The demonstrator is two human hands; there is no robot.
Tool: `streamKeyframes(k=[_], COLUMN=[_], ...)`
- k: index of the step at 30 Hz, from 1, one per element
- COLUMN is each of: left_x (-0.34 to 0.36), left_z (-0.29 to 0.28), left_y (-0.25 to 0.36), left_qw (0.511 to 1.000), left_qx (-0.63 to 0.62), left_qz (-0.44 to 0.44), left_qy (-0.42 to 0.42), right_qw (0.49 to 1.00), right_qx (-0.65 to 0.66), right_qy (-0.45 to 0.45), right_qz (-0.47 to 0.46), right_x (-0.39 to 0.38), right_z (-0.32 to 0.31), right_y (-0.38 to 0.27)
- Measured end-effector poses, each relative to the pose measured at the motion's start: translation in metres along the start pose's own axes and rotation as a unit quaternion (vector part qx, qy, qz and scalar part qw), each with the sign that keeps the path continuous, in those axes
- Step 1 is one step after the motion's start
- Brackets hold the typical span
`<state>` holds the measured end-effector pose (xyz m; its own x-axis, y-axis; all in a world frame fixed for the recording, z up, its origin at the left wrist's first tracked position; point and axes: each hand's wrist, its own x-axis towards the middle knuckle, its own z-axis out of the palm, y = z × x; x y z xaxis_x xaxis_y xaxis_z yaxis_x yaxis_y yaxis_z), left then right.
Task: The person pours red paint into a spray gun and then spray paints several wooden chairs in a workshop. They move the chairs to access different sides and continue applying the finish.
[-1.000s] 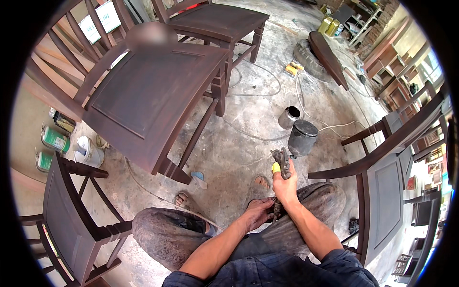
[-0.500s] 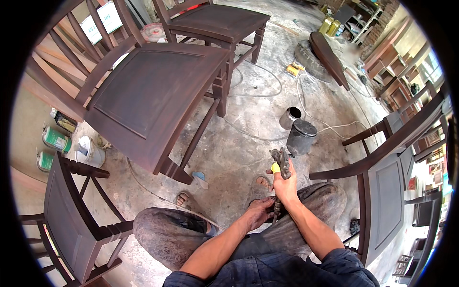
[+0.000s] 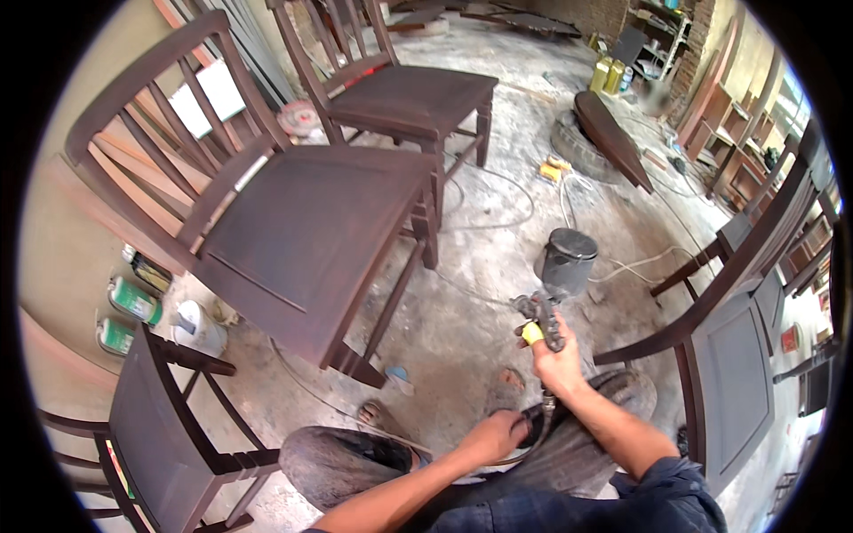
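Note:
A dark, paint-crusted spray gun (image 3: 546, 322) is gripped in my right hand (image 3: 560, 360), held above my right knee. Something yellow (image 3: 532, 333) shows at the thumb of that hand. From the gun's lower end an air hose (image 3: 547, 409) drops toward my lap. My left hand (image 3: 496, 437) is closed beside my right thigh, near the hose; what its fingers hold, if anything, is hidden. Just beyond the gun, a black paint-stained pot (image 3: 569, 258) stands on the floor. Ahead to the left is a dark brown wooden chair (image 3: 311, 226), apart from both hands.
Another brown chair (image 3: 413, 98) stands behind the first. Further chairs flank me at left (image 3: 169, 435) and right (image 3: 733, 382). A tyre (image 3: 577, 142) bears a dark board (image 3: 611, 138). Hoses cross the concrete floor. Buckets (image 3: 200, 330) sit by the left wall.
The view has tilted up, so things sit lower in it. My left hand has come away from the spray gun's lower end toward my lap. The silver can no longer shows clearly.

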<state>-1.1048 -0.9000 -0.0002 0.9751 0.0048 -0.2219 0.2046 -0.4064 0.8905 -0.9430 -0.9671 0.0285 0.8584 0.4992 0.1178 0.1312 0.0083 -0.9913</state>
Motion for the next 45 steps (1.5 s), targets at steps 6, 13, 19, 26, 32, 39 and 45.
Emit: streamKeyframes(k=[6, 13, 19, 26, 32, 39, 45], left_x=[-0.030, -0.023, -0.028, -0.042, -0.042, -0.044, -0.045], left_z=[-0.093, -0.087, -0.073, -0.072, -0.071, -0.065, -0.063], left_y=[0.024, -0.035, -0.040, -0.032, -0.031, -0.040, -0.041], left_qw=[0.959, 0.961, 0.940, 0.927, 0.921, 0.916, 0.915], left_qx=[0.178, 0.192, 0.231, 0.294, 0.312, 0.327, 0.327], left_qz=[-0.044, -0.032, -0.044, -0.004, 0.009, 0.021, 0.007], left_qy=[-0.215, -0.197, -0.246, -0.233, -0.233, -0.231, -0.235], right_qw=[0.998, 0.995, 0.992, 0.985, 0.983, 0.978, 0.970], right_qx=[0.008, -0.018, -0.031, -0.023, -0.023, -0.011, 0.000], right_qy=[-0.049, -0.093, -0.113, -0.160, -0.176, -0.202, -0.232], right_qz=[0.033, 0.041, 0.045, 0.053, 0.049, 0.048, 0.070], right_x=[0.068, 0.127, 0.152, 0.161, 0.169, 0.150, 0.125], right_z=[-0.021, -0.005, -0.007, -0.001, 0.001, 0.002, 0.003], right_y=[-0.090, -0.137, -0.114, -0.114, -0.112, -0.108, -0.116])
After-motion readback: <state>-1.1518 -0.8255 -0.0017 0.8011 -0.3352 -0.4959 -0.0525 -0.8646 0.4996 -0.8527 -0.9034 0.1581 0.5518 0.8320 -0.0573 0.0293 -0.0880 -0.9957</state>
